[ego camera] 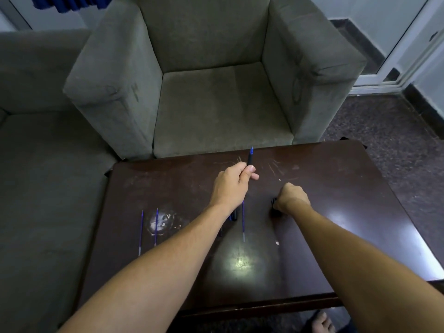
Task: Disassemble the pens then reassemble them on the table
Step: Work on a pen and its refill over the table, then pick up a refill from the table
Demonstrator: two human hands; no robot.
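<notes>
Head view — black pen, blue tip up — table.

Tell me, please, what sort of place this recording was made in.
Probably a living room or lounge: a grey-green upholstered armchair faces a dark brown wooden table, a matching grey-green fabric sofa stands beside the armchair, and the dark speckled floor runs to a white-framed door.
</notes>
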